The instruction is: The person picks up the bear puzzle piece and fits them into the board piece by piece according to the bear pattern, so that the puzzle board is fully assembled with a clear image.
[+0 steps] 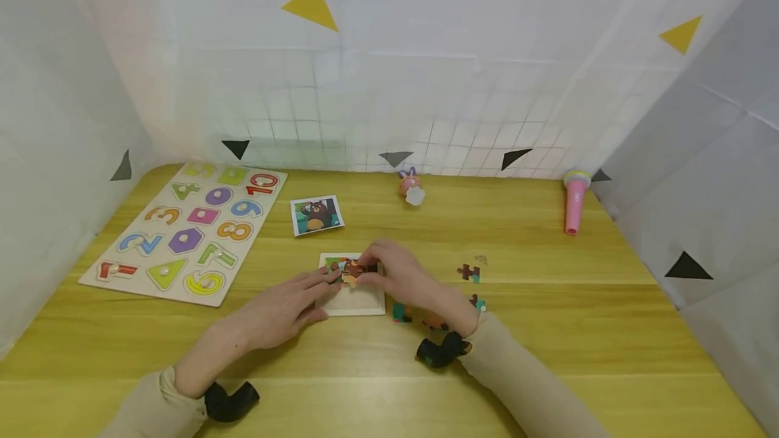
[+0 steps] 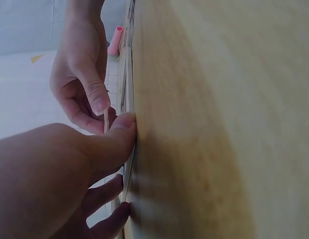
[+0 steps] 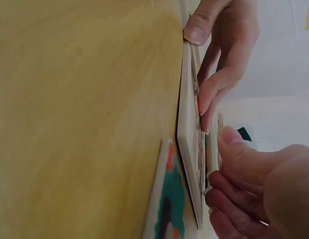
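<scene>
A small wooden puzzle tray (image 1: 359,308) lies at the middle of the table, with some picture pieces in its upper part. My left hand (image 1: 276,309) rests on its left side: the thumb touches the tray's edge while the extended fingers lie over the pieces. Between thumb and fingers, my right hand (image 1: 398,276) pinches a puzzle piece (image 2: 106,121), seen edge-on and tilted up above the tray. Loose puzzle pieces (image 1: 468,272) with brown and teal printing lie to the right, some partly hidden by the right forearm.
A picture card (image 1: 317,215) of a bear lies behind the tray. To the left is a number-and-shape board (image 1: 189,235). A small pink toy with ears (image 1: 410,186) stands at the back; a pink toy microphone (image 1: 575,203) lies at the far right. White sheeting surrounds the table.
</scene>
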A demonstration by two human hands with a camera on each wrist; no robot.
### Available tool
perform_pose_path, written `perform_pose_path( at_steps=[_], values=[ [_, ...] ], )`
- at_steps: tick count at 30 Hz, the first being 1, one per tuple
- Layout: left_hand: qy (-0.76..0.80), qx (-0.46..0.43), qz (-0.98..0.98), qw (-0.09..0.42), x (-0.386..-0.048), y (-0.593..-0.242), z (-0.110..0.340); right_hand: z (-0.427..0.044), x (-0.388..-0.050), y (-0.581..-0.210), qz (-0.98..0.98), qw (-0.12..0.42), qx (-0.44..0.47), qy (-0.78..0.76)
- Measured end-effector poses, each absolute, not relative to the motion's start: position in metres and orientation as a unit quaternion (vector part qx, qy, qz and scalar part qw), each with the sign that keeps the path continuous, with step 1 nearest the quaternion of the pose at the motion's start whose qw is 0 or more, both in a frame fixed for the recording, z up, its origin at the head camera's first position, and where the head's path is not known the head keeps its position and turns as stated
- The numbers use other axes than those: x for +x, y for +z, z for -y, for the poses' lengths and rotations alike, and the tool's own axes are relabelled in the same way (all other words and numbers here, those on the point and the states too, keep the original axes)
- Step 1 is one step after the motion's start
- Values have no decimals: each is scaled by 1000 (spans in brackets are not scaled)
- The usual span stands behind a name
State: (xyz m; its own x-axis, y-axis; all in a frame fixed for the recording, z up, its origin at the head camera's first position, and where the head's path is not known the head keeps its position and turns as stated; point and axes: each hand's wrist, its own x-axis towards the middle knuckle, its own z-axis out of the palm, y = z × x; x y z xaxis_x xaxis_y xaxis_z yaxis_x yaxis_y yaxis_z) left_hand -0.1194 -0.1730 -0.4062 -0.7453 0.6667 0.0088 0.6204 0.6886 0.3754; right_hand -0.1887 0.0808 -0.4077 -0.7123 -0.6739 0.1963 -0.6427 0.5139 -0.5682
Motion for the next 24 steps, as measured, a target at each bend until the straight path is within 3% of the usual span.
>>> perform_pose_path(
  at_steps=[24],
  values=[
    [179,330,-924,77,-119,-404,170,-81,-191,-423,-844,-27,-430,-319]
  ],
)
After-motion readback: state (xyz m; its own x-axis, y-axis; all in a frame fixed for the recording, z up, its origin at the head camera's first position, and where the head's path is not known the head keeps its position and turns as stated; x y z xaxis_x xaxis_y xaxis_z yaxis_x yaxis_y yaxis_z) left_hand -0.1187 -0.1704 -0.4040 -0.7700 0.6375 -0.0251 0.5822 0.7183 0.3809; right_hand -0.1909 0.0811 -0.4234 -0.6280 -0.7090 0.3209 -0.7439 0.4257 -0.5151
